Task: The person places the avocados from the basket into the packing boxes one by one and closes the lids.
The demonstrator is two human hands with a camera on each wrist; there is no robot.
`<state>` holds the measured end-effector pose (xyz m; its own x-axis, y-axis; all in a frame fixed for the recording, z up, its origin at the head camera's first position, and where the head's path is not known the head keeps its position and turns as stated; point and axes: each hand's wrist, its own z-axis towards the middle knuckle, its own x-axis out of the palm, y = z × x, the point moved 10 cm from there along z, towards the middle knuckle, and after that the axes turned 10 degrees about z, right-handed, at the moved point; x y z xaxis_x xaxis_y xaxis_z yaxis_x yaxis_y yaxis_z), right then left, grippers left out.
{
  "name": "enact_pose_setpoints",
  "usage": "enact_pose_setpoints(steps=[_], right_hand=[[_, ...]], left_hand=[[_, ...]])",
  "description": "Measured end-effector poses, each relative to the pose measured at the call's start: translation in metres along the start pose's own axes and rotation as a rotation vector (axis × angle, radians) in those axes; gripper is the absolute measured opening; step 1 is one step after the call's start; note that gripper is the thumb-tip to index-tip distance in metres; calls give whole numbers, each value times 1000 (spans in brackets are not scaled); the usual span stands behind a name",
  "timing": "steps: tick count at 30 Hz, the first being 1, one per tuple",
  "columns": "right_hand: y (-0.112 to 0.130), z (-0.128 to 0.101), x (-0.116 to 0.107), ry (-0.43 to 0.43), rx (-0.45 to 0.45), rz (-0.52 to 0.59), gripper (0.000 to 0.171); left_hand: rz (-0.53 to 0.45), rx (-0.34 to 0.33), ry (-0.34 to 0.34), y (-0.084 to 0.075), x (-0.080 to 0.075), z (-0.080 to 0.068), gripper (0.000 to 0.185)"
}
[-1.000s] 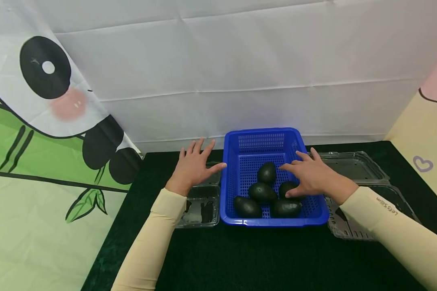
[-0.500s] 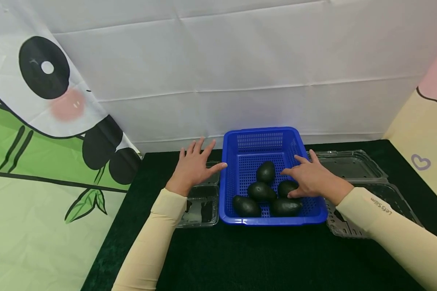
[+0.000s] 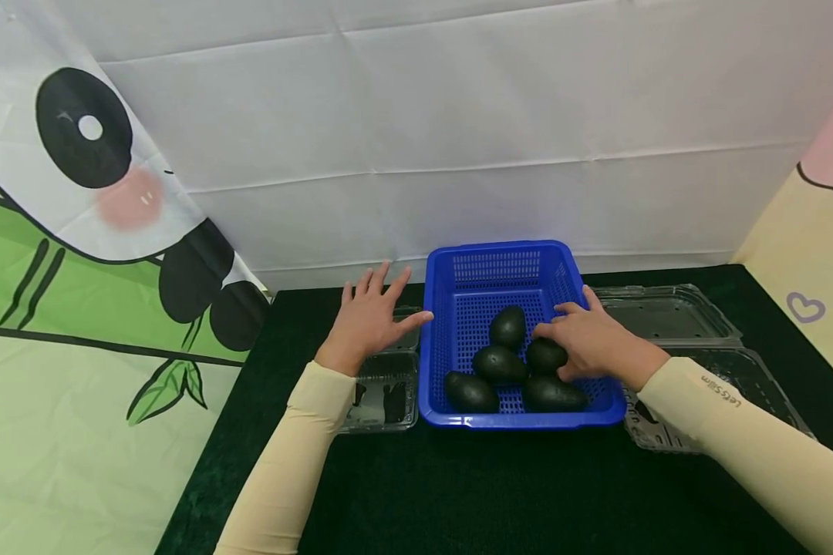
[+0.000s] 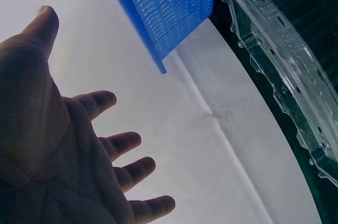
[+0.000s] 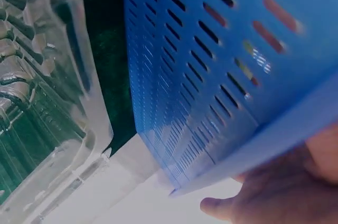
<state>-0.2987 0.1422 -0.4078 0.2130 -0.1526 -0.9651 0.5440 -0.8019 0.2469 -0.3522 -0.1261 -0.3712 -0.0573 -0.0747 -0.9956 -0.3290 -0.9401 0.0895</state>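
A blue slotted basket (image 3: pixel 496 266) stands mid-table with several dark avocados in it. My right hand (image 3: pixel 586 343) reaches in from the right, fingers curled round one avocado (image 3: pixel 545 354) near the right wall. Other avocados lie at the back (image 3: pixel 507 327), the middle (image 3: pixel 498 364) and the front (image 3: pixel 470 391). My left hand (image 3: pixel 371 317) is spread flat, fingers straight, over a clear clamshell box (image 3: pixel 385 389) left of the basket. The left wrist view shows that open palm (image 4: pixel 63 150) beside the basket wall (image 4: pixel 169 7). The right wrist view shows only the basket's outside (image 5: pixel 200 76) and a bit of hand (image 5: pixel 274 192).
A second, larger clear clamshell box (image 3: pixel 673 316) lies open right of the basket, under my right forearm, and shows in the right wrist view (image 5: pixel 37 76). The table has a dark green cloth (image 3: pixel 500 493). White sheet behind, a panda banner (image 3: pixel 76 231) at the left.
My right hand has moved down and left into the basket, and its fingers have curled round an avocado. The left hand has stayed in place.
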Motion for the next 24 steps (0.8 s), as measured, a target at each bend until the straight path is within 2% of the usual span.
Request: enact_pose_setpoints(steps=[6,14,19,24], right_hand=[[-3,-15,-33,-130,-3,53,64],[-20,-58,-84,-254,36,102,67],[-38,-88,-90,-296,95,127,68],[-57,-111,-84,-334,150,78,73]], left_hand=[[-14,3,12,-1,2,-2,95],[-17,1,12,-1,0,-5,96],[-15,10,9,-3,-1,-8,96],[-13,7,9,-2,-2,-11,96]])
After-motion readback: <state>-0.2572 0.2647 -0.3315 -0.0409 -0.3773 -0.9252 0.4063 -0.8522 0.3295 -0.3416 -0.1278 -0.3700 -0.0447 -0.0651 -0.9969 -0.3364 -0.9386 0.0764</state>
